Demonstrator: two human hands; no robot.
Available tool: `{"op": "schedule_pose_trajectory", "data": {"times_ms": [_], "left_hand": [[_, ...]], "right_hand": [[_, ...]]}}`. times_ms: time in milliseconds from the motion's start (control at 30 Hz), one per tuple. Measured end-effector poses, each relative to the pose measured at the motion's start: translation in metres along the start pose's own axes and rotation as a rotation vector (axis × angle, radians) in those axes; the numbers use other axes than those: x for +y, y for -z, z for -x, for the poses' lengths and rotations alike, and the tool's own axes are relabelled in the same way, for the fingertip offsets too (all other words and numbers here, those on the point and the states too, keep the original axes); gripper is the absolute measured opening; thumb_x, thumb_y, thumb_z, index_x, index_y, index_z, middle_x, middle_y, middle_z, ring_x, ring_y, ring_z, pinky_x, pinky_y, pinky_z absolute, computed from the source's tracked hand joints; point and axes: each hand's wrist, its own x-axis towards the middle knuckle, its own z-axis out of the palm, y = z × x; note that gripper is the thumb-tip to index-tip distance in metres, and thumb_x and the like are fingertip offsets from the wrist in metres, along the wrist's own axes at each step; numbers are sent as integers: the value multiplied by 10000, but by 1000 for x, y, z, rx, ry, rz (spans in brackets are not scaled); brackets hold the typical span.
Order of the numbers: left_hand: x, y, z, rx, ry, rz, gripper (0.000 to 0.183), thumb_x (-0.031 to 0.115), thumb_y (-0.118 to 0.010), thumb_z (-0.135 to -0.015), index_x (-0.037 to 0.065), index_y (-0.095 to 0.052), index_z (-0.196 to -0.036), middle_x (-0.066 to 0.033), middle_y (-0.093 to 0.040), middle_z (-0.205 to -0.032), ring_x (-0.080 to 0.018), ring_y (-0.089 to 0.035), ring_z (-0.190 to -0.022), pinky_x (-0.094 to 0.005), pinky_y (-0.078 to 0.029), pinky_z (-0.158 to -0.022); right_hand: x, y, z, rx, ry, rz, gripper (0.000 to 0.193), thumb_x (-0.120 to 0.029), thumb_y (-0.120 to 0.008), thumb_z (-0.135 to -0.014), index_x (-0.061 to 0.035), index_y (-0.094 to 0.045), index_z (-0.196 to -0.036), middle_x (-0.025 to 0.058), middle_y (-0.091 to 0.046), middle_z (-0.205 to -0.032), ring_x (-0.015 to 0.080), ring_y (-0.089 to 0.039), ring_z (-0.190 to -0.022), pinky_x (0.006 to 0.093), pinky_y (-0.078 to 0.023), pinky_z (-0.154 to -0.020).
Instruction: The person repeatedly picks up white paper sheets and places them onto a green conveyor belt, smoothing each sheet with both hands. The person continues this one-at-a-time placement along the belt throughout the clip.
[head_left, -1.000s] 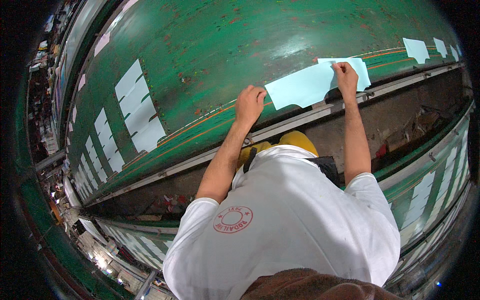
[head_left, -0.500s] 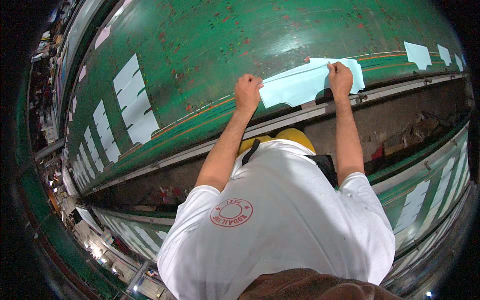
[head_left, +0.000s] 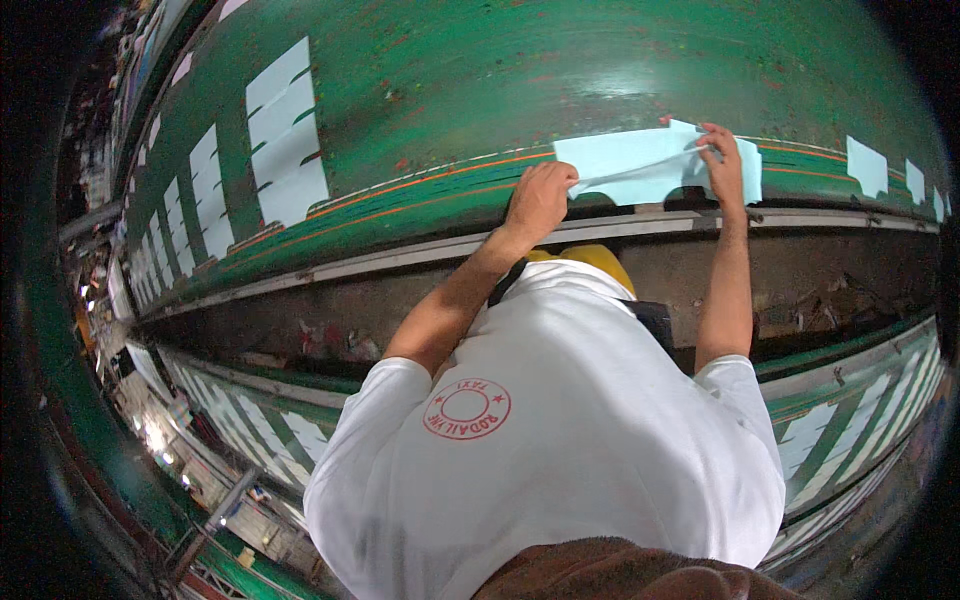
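Note:
A light blue cut fabric piece (head_left: 625, 160) with notched, curved edges lies along the near edge of a long green table (head_left: 430, 120). My left hand (head_left: 540, 202) pinches its left end near the lower corner. On the right, my right hand (head_left: 727, 165) has its bent fingers on the piece, thumb and forefinger at a crease that runs between both hands. Another blue layer shows at the right, beneath or beside it; which one I cannot tell.
Pale fabric pieces (head_left: 285, 140) lie in rows on the table to the left, and smaller pieces (head_left: 866, 166) lie to the right. A metal rail (head_left: 400, 257) edges the table. Behind me stands another green table with pale pieces (head_left: 805, 440).
My left hand has shifted from the piece's upper left to its lower left edge. My right hand's fingers have spread somewhat. A crease now runs between the hands; the whole view has shifted.

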Motion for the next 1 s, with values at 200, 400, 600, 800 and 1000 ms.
{"op": "schedule_pose_trajectory", "data": {"times_ms": [200, 400, 600, 800, 1000], "left_hand": [[-28, 52, 15, 231, -37, 151, 158, 10, -576, -925, 14, -668, -1053, -159, -653, -962, -316, -653, -922, -398, -528, -798], [-103, 113, 31, 440, 277, 245, 231, -4, -640, -908, 27, -685, -1132, -132, -623, -1080, -243, -652, -924, -332, -539, -764], [-179, 145, 29, 354, 307, -26, 307, 44, -674, -930, 33, -672, -1238, -162, -629, -1184, -274, -650, -872, -361, -552, -784], [-215, 144, 33, 348, 245, -86, 349, 122, -660, -975, 67, -661, -1320, -200, -623, -1285, -309, -674, -1003, -374, -552, -889], [-221, 143, 32, 347, 166, -124, 352, 163, -626, -1002, 77, -654, -1342, -233, -609, -1335, -370, -650, -1144, -415, -531, -977]], "right_hand": [[-37, -43, -6, -131, -145, -257, 52, -50, -622, -879, -53, -651, -922, 74, -684, -1143, 238, -626, -1117, 365, -446, -1029], [-89, -153, -12, -364, 16, -201, 100, -99, -592, -993, -42, -670, -1022, 70, -683, -983, 188, -636, -991, 343, -498, -887], [-124, -210, -33, -422, 80, 48, 331, 7, -639, -901, -59, -681, -1223, 137, -649, -1165, 288, -646, -1008, 382, -520, -888], [-128, -216, -40, -385, 156, 127, 476, 34, -632, -828, -40, -634, -1299, 179, -617, -1236, 372, -607, -1121, 433, -505, -959], [-129, -219, -39, -369, 157, 198, 505, 50, -654, -839, -65, -630, -1330, 136, -602, -1278, 313, -631, -1082, 380, -532, -890]]}}
